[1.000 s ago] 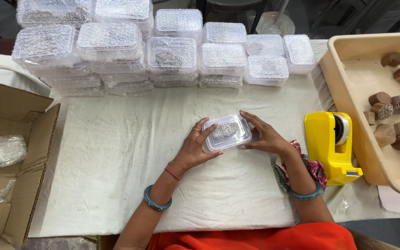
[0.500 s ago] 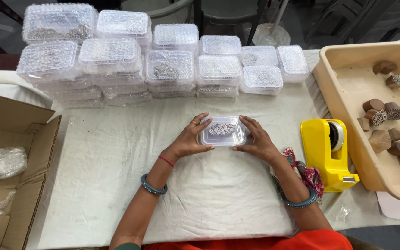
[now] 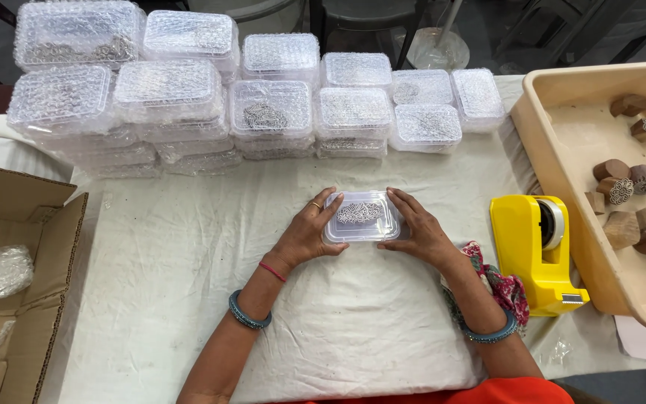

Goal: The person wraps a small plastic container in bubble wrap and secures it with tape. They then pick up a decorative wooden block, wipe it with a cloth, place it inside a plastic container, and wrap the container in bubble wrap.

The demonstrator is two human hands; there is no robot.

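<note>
Centrally, clear plastic box (image 3: pixel 362 217) on cloth, between both hands, touching each.

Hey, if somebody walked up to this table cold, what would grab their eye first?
Probably the stacks of clear boxes wrapped in bubble wrap, banked along the far edge of the table. Next, the bright yellow tape dispenser at the right, beside a beige tub of carved wooden blocks. At the centre, the left hand and right hand flank one small clear box with patterned pieces inside.
</note>
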